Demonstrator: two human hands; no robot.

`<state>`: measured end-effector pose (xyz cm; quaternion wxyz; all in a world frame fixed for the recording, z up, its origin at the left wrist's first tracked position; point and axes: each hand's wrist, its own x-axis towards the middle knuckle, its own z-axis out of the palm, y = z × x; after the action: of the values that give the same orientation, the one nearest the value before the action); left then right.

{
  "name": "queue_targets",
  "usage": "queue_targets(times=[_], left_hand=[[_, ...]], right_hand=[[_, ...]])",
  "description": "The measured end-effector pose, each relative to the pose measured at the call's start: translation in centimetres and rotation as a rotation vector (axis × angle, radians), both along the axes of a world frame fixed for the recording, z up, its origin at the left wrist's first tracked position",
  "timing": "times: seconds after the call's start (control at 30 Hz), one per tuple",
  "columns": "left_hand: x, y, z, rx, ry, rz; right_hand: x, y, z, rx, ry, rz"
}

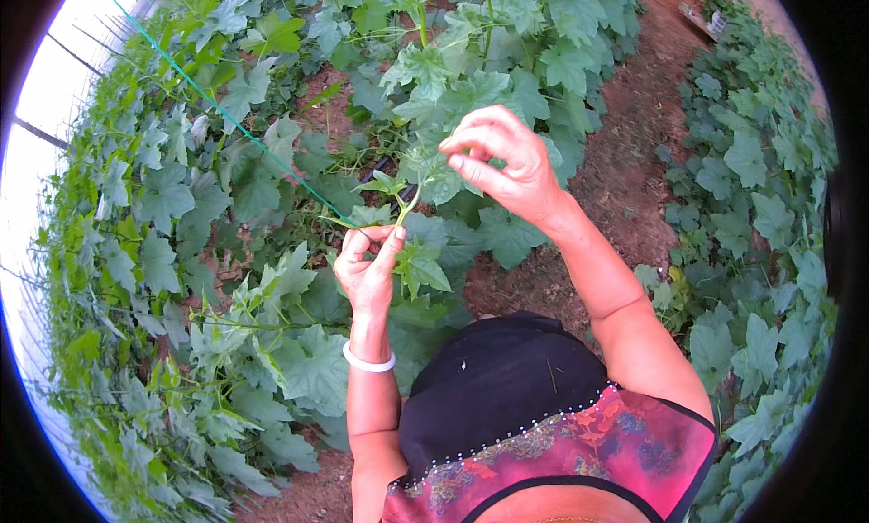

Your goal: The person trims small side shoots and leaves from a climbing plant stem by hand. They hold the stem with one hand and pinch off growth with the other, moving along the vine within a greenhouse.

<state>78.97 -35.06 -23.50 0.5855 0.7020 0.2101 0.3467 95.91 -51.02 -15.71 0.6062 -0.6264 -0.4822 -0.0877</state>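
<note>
My left hand, with a white bangle on its wrist, pinches the green stem of a climbing vine between thumb and fingers. A taut green string comes down from the upper left and ends at those same fingertips. Above the hand the vine's tip bears small leaves and curls to the upper right. My right hand hangs to the right of the tip with thumb and fingers bent close together; whether something thin lies between them cannot be made out. A lobed leaf is just right of my left thumb.
Dense rows of leafy vines stand at the left and ahead. A bare soil path runs along the right, with another row of plants beyond it. Pale sheeting with dark bars borders the far left.
</note>
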Motion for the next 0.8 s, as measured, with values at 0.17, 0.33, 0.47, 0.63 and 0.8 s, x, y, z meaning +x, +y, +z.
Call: queue_targets(times=[0.17,0.33,0.47,0.63,0.8], left_hand=[[-0.4,-0.2,0.4,0.15,0.036,0.041],[-0.6,0.0,0.0,0.231,0.014,0.038],[-0.8,-0.4,0.6,0.179,0.031,0.059],[-1.0,-0.6,0.9,0.211,0.043,0.047],[-1.2,-0.6,0.6,0.095,0.008,-0.014]], right_hand=[[-0.1,0.4,1.0,-0.214,-0.519,-0.033],[-0.3,0.8,0.8,-0.387,-0.682,-0.147],[-0.5,1.2,0.7,-0.443,-0.767,-0.197],[-0.6,1.5,0.2,-0.483,-0.811,-0.217],[-0.7,1.4,0.4,-0.34,-0.675,-0.322]])
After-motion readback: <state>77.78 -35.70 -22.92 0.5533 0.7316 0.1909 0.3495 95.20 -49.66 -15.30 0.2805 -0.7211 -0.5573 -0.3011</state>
